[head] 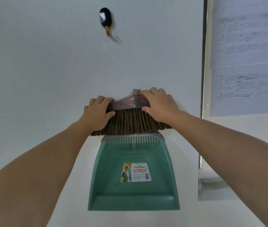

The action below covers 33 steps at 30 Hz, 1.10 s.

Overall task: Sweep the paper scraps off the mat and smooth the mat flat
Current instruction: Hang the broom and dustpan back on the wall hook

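A broom head (128, 118) with a translucent purple cap and brown bristles is held against a white wall, with no handle fitted in its socket. My left hand (97, 112) grips its left end, fingers over the cap and thumb on the bristles. At the right end, my right hand (159, 105) grips the cap the same way. Directly below hangs a green dustpan (133, 174) with a label sticker, its grey comb edge just under the bristles. No mat or paper scraps are in view.
A black wall hook (105, 18) with a tan peg sits high on the wall above the broom head. To the right runs a metal frame edge (202, 79), with printed paper sheets (247, 54) posted beyond it.
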Each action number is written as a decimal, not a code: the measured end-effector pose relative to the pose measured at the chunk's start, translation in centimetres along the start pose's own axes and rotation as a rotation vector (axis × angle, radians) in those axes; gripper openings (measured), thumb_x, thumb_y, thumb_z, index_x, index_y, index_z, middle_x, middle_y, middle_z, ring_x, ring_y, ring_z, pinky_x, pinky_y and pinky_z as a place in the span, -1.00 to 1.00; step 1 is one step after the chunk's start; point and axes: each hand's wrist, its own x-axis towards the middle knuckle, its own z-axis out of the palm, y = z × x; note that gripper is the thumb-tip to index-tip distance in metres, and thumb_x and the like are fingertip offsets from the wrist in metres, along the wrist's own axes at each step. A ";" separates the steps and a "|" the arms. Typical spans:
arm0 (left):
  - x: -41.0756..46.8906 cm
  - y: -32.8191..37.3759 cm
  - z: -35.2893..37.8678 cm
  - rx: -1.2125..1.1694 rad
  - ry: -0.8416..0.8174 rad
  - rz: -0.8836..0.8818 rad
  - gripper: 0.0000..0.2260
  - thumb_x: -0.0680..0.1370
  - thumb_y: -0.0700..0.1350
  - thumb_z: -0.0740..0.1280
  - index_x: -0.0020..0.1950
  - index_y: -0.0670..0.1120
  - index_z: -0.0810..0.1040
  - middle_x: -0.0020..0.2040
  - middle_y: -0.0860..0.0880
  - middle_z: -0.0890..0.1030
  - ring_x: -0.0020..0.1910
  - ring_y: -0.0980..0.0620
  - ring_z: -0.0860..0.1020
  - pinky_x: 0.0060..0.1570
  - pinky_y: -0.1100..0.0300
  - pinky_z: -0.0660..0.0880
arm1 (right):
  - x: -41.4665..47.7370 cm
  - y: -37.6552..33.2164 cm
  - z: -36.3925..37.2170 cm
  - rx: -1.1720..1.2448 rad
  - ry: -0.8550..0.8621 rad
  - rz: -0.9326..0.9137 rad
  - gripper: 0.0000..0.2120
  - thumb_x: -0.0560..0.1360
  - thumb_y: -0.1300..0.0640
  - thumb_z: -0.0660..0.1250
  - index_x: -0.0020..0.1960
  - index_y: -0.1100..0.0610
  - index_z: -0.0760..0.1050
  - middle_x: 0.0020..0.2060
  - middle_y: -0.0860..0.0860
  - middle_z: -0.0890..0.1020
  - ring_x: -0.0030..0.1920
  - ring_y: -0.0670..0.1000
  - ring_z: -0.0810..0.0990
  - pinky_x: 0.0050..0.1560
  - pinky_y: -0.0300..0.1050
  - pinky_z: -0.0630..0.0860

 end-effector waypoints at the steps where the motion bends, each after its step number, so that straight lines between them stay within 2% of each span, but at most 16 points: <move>1: 0.0 0.0 0.0 0.000 0.007 0.007 -0.53 0.58 0.03 0.27 0.48 0.00 0.29 0.40 -0.09 0.36 0.35 -0.19 0.29 0.29 -0.21 0.31 | 0.0 0.0 0.0 0.000 -0.001 0.004 -0.51 0.57 -0.05 0.29 0.46 -0.01 0.28 0.31 0.05 0.42 0.30 0.14 0.36 0.17 0.12 0.38; 11: -0.4 -0.3 0.1 -0.021 0.029 0.060 -0.55 0.58 -0.01 0.29 0.46 -0.02 0.33 0.37 -0.11 0.41 0.31 -0.19 0.35 0.26 -0.18 0.35 | -0.3 -0.2 0.5 0.009 0.004 0.013 -0.49 0.58 -0.07 0.27 0.48 -0.04 0.24 0.32 0.03 0.43 0.30 0.13 0.37 0.18 0.15 0.39; 33: -1.0 -0.4 -0.2 -0.005 0.019 0.023 -0.51 0.58 0.05 0.27 0.48 -0.04 0.30 0.39 -0.11 0.40 0.34 -0.20 0.33 0.29 -0.21 0.33 | -0.8 -0.4 0.6 0.023 0.019 0.029 -0.44 0.58 -0.16 0.24 0.52 -0.05 0.20 0.36 0.03 0.38 0.36 0.12 0.31 0.25 0.20 0.33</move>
